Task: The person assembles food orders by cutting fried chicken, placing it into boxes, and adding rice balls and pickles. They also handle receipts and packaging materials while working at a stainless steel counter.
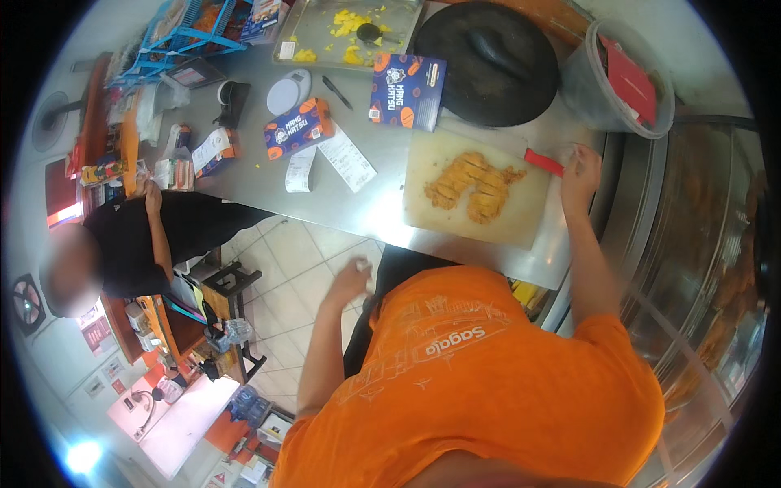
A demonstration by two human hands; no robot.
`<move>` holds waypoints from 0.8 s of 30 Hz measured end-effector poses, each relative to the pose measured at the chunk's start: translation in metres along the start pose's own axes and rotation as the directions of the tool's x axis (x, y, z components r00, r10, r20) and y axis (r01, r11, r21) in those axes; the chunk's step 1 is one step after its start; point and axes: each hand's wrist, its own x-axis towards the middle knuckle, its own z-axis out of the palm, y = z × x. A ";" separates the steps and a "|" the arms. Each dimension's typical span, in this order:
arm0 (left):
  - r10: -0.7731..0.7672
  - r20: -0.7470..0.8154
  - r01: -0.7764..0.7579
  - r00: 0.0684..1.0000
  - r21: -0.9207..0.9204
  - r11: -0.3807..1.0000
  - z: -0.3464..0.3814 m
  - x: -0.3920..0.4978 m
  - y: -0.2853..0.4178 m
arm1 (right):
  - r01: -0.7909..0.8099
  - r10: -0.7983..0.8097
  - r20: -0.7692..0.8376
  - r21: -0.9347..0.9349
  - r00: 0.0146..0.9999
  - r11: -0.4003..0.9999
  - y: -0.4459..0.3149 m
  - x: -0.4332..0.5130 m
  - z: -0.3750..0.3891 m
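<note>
My right hand (579, 177), fingers curled, is at the right end of a red handle (544, 163), which lies over the edge of a pale cutting board (421, 210). Whether it grips the handle is unclear, and no blade shows. Two sliced, breaded fried cutlets (467, 183) lie side by side on the board, with crumbs around them. Below the steel table's front edge, my left hand (351, 282) hangs beside my body with its fingers bent. Something small and whitish shows at its fingertips, too blurred to name.
Behind the board are a large black lid (488, 64), a printed carton sheet (407, 91) and a metal tray (293, 30) with yellow bits. A plastic bucket (576, 91) stands right. A printed box (298, 129), receipts (346, 155) and scale (288, 91) lie left. Another person (146, 244) stands there.
</note>
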 end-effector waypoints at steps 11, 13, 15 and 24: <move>0.606 -0.577 -0.446 0.548 0.411 0.795 -0.054 0.174 0.301 | 0.276 -0.177 0.362 -0.244 0.915 0.930 -0.072 -0.007 0.010; 0.513 -0.509 -0.420 0.691 0.295 0.858 -0.061 0.170 0.316 | 0.160 -0.123 0.284 -0.113 0.951 0.981 -0.092 -0.010 0.007; 0.544 -0.527 -0.518 0.654 0.213 0.829 -0.059 0.146 0.321 | -0.028 -0.005 0.254 0.125 0.967 0.992 -0.117 -0.023 0.004; 0.955 -0.281 -0.823 0.094 0.517 0.233 0.041 -0.072 0.243 | -0.491 0.036 0.508 0.809 0.861 0.323 -0.277 -0.111 0.056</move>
